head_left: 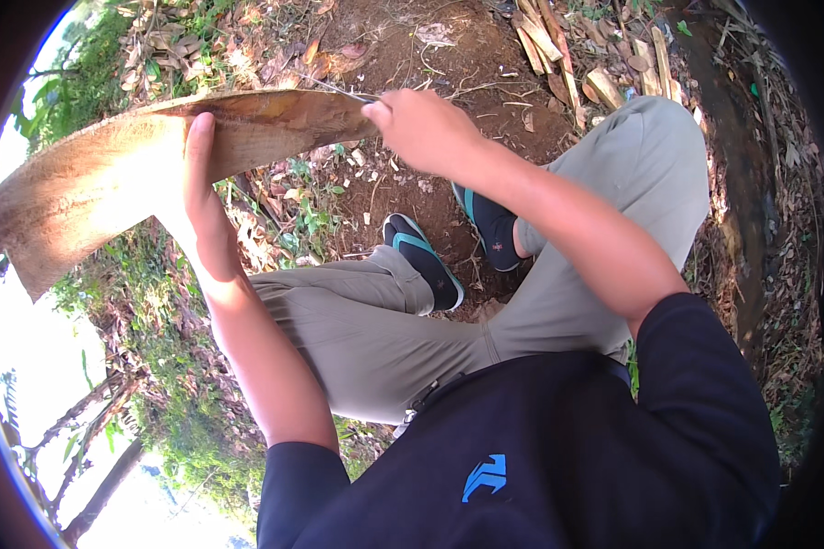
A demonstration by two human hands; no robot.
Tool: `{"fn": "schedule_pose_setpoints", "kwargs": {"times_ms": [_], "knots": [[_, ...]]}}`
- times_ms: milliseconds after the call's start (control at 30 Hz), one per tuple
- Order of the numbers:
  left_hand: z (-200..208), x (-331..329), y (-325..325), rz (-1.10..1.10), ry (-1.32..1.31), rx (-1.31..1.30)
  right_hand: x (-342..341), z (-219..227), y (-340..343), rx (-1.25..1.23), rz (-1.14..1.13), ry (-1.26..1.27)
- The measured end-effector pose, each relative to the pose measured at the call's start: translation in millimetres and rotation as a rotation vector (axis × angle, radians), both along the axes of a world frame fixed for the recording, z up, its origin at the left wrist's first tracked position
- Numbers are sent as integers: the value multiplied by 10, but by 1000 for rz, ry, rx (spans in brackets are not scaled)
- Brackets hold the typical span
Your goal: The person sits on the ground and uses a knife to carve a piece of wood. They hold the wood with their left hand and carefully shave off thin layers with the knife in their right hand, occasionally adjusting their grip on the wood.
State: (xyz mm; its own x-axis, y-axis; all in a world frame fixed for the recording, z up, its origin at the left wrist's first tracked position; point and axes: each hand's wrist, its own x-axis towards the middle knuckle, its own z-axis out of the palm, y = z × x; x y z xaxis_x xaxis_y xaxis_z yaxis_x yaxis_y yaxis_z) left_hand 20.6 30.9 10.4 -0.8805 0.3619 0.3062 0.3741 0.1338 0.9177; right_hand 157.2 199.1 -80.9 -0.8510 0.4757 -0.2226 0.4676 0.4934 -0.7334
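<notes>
A long, pale wooden plank (275, 133) reaches from the far left toward the middle; it looks curved in this lens. My left hand (199, 188) grips its near edge, the thumb lying up across the face and the other fingers hidden behind. At the plank's right end my right hand (423, 131) is closed in a fist. From that fist a thin metal blade (343, 91) points left along the plank's far edge. The handle is covered by my fingers, so I cannot tell the exact kind of blade.
Split wood pieces (545, 41) lie on the ground at the far right, with more sticks (655, 64) beside them. Below are brown soil (384, 46), dry leaves and low green plants (169, 366). My feet, in dark socks and sandals (426, 261), stand between my bent knees.
</notes>
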Motion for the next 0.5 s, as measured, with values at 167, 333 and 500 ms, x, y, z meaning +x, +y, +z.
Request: {"fn": "schedule_pose_setpoints", "kwargs": {"times_ms": [167, 333, 500], "knots": [[-40, -22, 12, 33, 33, -2, 6, -195, 89, 1, -14, -86], [-82, -121, -119, 18, -11, -2, 23, 69, -119, 18, 40, -6], [-73, -87, -39, -3, -38, -33, -12, -112, -58, 28, -6, -73]]}}
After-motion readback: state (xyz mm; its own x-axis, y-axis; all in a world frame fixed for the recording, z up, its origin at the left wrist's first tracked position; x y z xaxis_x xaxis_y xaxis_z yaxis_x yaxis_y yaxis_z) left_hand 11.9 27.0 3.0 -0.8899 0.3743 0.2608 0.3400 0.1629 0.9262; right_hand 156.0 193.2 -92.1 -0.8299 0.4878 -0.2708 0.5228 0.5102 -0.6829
